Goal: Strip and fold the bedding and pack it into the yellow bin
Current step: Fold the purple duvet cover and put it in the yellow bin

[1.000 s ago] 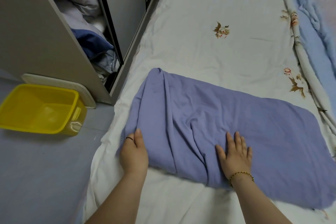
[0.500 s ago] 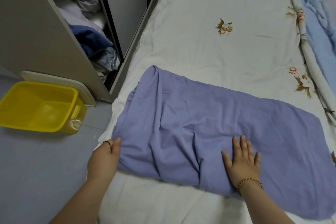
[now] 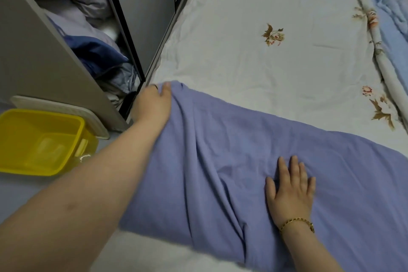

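Note:
A purple sheet (image 3: 242, 152) lies folded into a long band across the near part of the bed. My left hand (image 3: 153, 104) grips its far left corner, fingers curled over the cloth edge. My right hand (image 3: 290, 190) lies flat on the band's middle, fingers straight and spread, a gold bracelet on the wrist. The yellow bin (image 3: 42, 141) stands empty on the floor at the left, beside the bed. Under the purple sheet lies a white flowered bedsheet (image 3: 254, 35).
An open wardrobe (image 3: 50, 51) stuffed with bedding stands at the left, its door edge close to my left hand. A beige lid (image 3: 59, 107) leans behind the bin. A rumpled blue blanket (image 3: 388, 13) lies along the bed's right side.
My left hand has left the sheet's near left edge and reached forward to its far left corner, which it now grips. My right hand stays flat on the cloth.

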A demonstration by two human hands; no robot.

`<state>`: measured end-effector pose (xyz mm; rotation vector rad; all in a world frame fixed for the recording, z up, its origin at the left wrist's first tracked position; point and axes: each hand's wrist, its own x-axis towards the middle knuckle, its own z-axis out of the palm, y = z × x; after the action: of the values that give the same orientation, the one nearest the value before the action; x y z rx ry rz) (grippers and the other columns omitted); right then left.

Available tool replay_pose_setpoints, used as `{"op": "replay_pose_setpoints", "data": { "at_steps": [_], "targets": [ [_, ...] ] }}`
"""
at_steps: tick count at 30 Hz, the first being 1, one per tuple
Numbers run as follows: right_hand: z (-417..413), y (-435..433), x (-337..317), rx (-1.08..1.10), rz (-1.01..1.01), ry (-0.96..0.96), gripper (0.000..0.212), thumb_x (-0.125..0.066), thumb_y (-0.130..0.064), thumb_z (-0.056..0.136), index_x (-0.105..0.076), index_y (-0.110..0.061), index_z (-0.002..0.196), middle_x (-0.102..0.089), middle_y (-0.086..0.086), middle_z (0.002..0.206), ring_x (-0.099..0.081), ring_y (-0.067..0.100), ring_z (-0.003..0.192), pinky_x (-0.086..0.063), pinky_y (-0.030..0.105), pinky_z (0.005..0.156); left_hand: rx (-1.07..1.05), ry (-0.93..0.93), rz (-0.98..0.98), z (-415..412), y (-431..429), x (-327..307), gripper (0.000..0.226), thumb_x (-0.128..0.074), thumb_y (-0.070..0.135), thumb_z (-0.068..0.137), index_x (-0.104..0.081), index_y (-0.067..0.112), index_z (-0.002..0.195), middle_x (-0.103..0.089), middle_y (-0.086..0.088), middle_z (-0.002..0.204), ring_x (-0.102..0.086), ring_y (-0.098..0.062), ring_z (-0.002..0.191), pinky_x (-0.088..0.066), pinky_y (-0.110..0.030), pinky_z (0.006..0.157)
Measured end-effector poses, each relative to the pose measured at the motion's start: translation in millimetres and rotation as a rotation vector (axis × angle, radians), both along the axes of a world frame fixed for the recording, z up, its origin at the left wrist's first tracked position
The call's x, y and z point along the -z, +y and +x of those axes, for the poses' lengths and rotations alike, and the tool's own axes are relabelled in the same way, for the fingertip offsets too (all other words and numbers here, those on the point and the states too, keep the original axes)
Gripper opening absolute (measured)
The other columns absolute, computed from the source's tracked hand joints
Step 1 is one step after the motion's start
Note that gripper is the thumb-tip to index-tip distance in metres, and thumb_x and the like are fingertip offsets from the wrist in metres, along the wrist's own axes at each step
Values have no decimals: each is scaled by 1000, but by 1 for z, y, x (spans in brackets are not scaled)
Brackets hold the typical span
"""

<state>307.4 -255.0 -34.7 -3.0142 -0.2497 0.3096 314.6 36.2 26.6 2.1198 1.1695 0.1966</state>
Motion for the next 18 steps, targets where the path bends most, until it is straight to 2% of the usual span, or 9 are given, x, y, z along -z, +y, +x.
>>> {"op": "replay_pose_setpoints", "data": {
  "at_steps": [2,5,7,9,12,13,14,16,18],
  "targets": [
    [6,-2,5,-21,-32,-16,73,-5,-56,79,7,-27,146,14,-1,156,13,17,145,35,25,98,-11,-26,88,-8,13,0,46,-33,38,98,-61,2,109,-58,-24,117,-52,-39,109,-41,-38,87],
    [10,-3,17,-45,-75,19,76,7,-61,69,20,-32,138,21,-7,153,16,17,144,45,22,80,-2,132,17,-17,24,20,49,-36,35,98,-57,-7,110,-54,-30,121,-50,-41,112,-40,-38,88],
    [12,-3,22,-72,-93,23,75,9,-61,69,24,-31,136,28,-10,147,19,17,143,46,24,78,40,237,-65,-11,27,28,49,-36,33,98,-51,-8,122,-49,-27,130,-47,-39,118,-38,-37,94],
    [13,-6,27,-68,-89,15,74,19,-63,61,28,-34,129,34,-13,136,19,17,143,46,25,78,61,234,-53,6,28,26,47,-38,34,96,-47,0,127,-48,-20,134,-47,-35,121,-37,-37,97],
    [10,-4,27,-49,-68,6,75,20,-62,56,26,-34,126,31,-11,135,13,18,144,45,24,83,132,213,83,33,20,18,52,-44,50,89,-49,7,117,-53,-12,125,-51,-32,115,-40,-37,90],
    [10,-4,30,-42,-94,-13,78,15,-62,61,18,-32,133,23,-9,140,4,20,145,43,24,88,180,245,146,40,15,18,51,-45,52,88,-50,8,114,-53,-12,124,-52,-32,114,-40,-36,86],
    [10,-4,29,-42,-123,9,79,8,-63,71,1,-28,141,8,-4,147,-11,24,144,38,25,97,220,277,191,47,12,19,47,-45,49,89,-52,8,112,-53,-13,124,-51,-32,114,-39,-35,83],
    [13,-4,33,-27,-73,71,73,-6,-57,90,-43,-15,137,-38,11,143,-38,29,131,19,27,112,222,300,183,56,17,26,41,-41,38,95,-54,6,116,-52,-16,128,-50,-34,117,-39,-35,83],
    [16,-4,39,-61,-60,95,74,-5,-54,95,-54,-8,127,-55,17,130,-36,28,124,10,29,114,116,229,90,59,34,30,44,-37,32,98,-54,-1,120,-51,-22,130,-48,-38,120,-39,-38,93]
  ]
}}
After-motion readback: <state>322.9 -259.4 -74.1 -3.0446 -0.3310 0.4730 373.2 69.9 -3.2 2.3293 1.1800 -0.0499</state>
